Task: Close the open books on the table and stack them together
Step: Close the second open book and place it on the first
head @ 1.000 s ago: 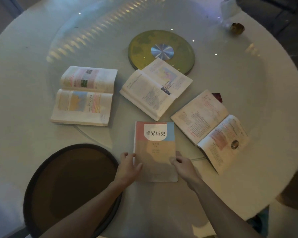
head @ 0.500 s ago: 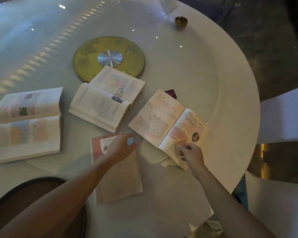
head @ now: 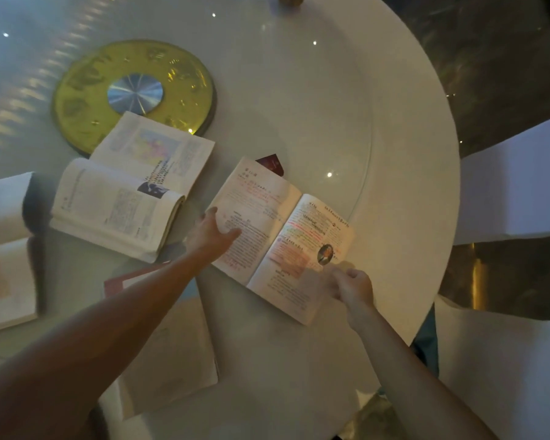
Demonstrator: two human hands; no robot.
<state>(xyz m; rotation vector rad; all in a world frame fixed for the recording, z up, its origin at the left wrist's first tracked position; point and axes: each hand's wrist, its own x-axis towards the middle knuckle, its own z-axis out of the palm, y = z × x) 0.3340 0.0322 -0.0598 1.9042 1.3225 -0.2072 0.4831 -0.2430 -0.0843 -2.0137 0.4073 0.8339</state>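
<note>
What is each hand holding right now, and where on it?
Both are on the open book: right hand pinches its right page's outer edge; left hand lies flat on the left page, no grip.

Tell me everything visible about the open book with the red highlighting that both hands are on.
The open book lies flat and face up on the white round table, turned diagonally. Its paper pages carry dense print with red and pink marking and a small oval portrait on the right-hand page. The left hand rests on the left page near its outer edge; the right hand pinches the right page's lower outer edge. A dark red corner shows beneath its far edge.
</note>
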